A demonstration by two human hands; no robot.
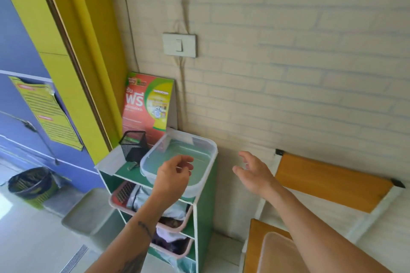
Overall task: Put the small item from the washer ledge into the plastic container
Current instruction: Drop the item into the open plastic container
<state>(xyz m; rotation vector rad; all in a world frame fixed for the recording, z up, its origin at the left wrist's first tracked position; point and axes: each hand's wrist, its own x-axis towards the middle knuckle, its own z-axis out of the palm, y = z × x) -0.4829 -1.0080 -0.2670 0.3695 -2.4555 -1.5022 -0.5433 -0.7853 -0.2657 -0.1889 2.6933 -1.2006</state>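
Low centre of frame, our left hand [174,173] hovers over the plastic container [206,169], fingers curled in a narrow grip; whether it pinches the small item, we cannot tell. We should release low, inside the rim. Our right hand [253,173] hangs wide open beside it.

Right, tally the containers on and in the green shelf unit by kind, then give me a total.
Clear plastic container on top: 1
Black wire-mesh cup on top: 1
Pink plastic baskets on the lower shelves: 2
Total: 4
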